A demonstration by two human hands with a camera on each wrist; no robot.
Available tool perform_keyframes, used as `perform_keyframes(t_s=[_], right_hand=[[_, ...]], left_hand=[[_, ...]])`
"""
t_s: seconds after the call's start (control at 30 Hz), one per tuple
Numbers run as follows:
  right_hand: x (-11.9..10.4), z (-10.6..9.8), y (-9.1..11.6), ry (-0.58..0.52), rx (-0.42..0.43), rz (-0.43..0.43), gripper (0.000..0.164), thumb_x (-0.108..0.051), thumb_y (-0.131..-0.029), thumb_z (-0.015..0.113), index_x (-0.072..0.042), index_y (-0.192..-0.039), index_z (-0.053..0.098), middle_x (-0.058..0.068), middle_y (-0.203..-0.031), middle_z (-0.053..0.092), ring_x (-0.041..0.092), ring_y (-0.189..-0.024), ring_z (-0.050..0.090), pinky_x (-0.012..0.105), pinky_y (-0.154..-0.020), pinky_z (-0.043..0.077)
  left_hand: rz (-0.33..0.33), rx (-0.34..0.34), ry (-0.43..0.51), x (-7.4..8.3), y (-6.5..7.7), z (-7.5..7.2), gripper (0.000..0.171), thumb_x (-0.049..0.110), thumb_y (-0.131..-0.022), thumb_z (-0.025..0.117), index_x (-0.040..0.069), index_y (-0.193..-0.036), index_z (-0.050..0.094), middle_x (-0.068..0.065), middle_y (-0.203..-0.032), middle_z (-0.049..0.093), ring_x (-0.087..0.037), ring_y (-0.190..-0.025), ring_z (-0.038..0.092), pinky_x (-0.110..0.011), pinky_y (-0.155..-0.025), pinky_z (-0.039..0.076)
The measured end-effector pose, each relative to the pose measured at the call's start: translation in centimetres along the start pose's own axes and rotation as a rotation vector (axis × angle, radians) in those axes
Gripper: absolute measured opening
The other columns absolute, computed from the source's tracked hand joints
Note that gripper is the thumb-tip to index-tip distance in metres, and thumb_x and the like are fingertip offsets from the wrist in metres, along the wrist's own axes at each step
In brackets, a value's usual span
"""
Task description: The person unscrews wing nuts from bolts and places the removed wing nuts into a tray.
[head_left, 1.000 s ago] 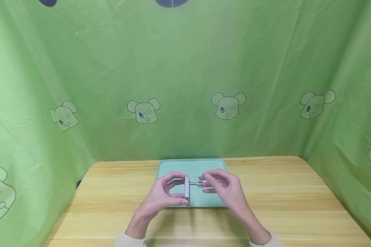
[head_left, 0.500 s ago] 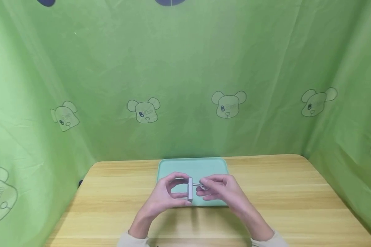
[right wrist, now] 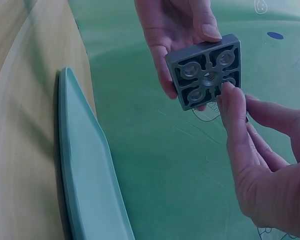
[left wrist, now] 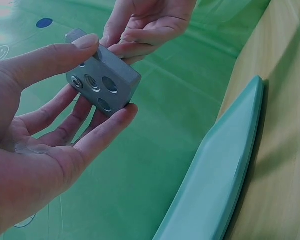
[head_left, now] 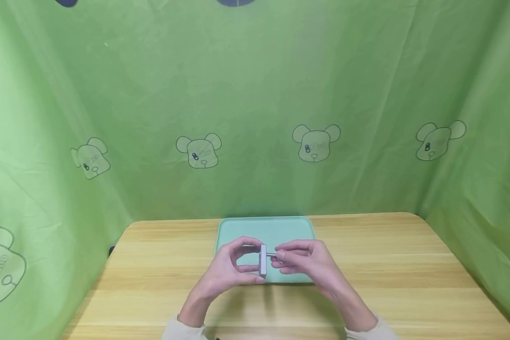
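- Around the work, a mint-green tray [head_left: 263, 225] lies flat on the wooden counter [head_left: 161, 269], near its far edge.
- A green curtain [head_left: 255, 85] hangs behind and on both sides; a small dark thing [head_left: 112, 250], mostly hidden, shows at the counter's left edge.
- Both hands and the metal block [left wrist: 112, 82] are above the counter, covering part of the tray's near half in the head view.
- The left hand [head_left: 225, 267] has its grip on opposite edges of the block, thumb against fingers, its thumb covering part of the holed face in the left wrist view.
- The right hand [head_left: 308, 259] has a narrow grip, fingertips pinching a thin metal rod [head_left: 270, 254] at the block's right-hand side; those fingers hide the rod's outer end.
- In the right wrist view, they also cover one corner of the block's ribbed face.
- Bear-head prints [head_left: 202, 153] on the curtain carry lettering too faint to read.
- Compared with a second ago, the right fingers are closer to the block and less of the rod shows.
- Half a second ago a rounded metal end was visible at those fingertips; now it is covered.
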State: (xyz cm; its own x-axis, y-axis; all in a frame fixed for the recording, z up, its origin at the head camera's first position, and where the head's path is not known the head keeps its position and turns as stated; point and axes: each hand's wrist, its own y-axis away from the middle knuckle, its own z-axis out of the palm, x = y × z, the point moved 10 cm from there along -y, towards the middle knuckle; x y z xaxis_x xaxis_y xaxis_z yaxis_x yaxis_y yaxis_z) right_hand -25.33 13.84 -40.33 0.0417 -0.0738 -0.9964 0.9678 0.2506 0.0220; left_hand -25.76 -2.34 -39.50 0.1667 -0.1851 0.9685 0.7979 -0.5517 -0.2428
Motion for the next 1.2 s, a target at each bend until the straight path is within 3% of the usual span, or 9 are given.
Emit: perform_keyframes(t_s=[0.17,0.4,0.53,0.63,0.77,0.9,1.03,1.2], right_hand=[[-1.0,0.2,0.3,0.087,0.003,-0.098,0.034,-0.010,-0.091,0.077,0.013,-0.115,0.068,0.025,-0.104,0.074,0.030,-0.092,0.076,0.045,-0.079,0.067],[-2.5,0.3,0.8,0.198,0.072,-0.221,0.021,-0.009,-0.089,0.080,0.003,-0.104,0.076,0.016,-0.099,0.077,0.026,-0.089,0.076,0.040,-0.078,0.067],[-4.2,0.9,1.5,0.313,0.121,-0.441,0.013,-0.005,-0.087,0.081,-0.005,-0.100,0.080,0.006,-0.097,0.078,0.023,-0.087,0.076,0.034,-0.078,0.067],[-5.4,1.4,2.3,0.399,0.145,-0.628,0.016,0.001,-0.085,0.081,-0.007,-0.099,0.081,0.002,-0.098,0.079,0.022,-0.088,0.076,0.029,-0.079,0.066],[-7.1,2.5,3.8,0.555,0.130,-0.936,0.023,0.008,-0.079,0.082,-0.003,-0.099,0.081,0.008,-0.100,0.078,0.023,-0.090,0.076,0.026,-0.084,0.064],[-7.8,3.9,5.6,0.711,0.123,-1.247,0.012,0.000,-0.089,0.076,0.000,-0.101,0.079,0.015,-0.103,0.077,0.029,-0.090,0.076,0.026,-0.089,0.062],[-8.0,4.7,6.6,0.788,0.149,-1.402,0.018,-0.010,-0.102,0.064,0.002,-0.101,0.078,0.018,-0.102,0.076,0.030,-0.087,0.076,0.027,-0.085,0.063],[-8.2,5.3,7.6,0.841,0.182,-1.503,0.019,-0.007,-0.102,0.062,0.006,-0.100,0.078,0.020,-0.101,0.075,0.032,-0.086,0.076,0.030,-0.083,0.064]], left_hand=[[0.001,0.007,-0.005,0.1,0.0,0.0,0.065,-0.010,-0.072,0.085,-0.001,-0.131,0.059,-0.018,-0.137,0.054,-0.036,-0.131,0.055,-0.047,-0.100,0.059],[-0.020,0.017,0.022,0.0,0.2,-0.3,0.064,-0.008,-0.073,0.086,0.002,-0.130,0.060,-0.017,-0.138,0.052,-0.036,-0.133,0.054,-0.047,-0.102,0.058],[-0.002,0.009,0.053,0.2,0.3,-0.4,0.063,-0.008,-0.075,0.085,0.000,-0.132,0.059,-0.018,-0.139,0.052,-0.034,-0.131,0.055,-0.049,-0.102,0.058],[0.013,0.004,0.062,0.4,0.3,-0.6,0.062,-0.007,-0.076,0.084,-0.002,-0.132,0.058,-0.020,-0.139,0.051,-0.034,-0.130,0.056,-0.051,-0.101,0.058],[0.010,0.006,0.057,0.3,0.3,-0.7,0.063,-0.006,-0.076,0.085,-0.002,-0.132,0.058,-0.020,-0.139,0.052,-0.034,-0.130,0.056,-0.049,-0.098,0.060],[-0.003,0.008,0.070,0.3,0.4,-0.9,0.065,-0.006,-0.075,0.085,-0.002,-0.134,0.057,-0.018,-0.139,0.053,-0.033,-0.130,0.056,-0.046,-0.094,0.062],[-0.011,-0.002,0.108,0.3,0.5,-1.0,0.066,-0.007,-0.076,0.084,-0.004,-0.135,0.055,-0.016,-0.139,0.054,-0.031,-0.128,0.057,-0.046,-0.095,0.062],[-0.008,-0.014,0.132,0.4,0.4,-0.8,0.066,-0.007,-0.076,0.084,-0.004,-0.136,0.055,-0.016,-0.138,0.055,-0.030,-0.125,0.058,-0.044,-0.095,0.062]])
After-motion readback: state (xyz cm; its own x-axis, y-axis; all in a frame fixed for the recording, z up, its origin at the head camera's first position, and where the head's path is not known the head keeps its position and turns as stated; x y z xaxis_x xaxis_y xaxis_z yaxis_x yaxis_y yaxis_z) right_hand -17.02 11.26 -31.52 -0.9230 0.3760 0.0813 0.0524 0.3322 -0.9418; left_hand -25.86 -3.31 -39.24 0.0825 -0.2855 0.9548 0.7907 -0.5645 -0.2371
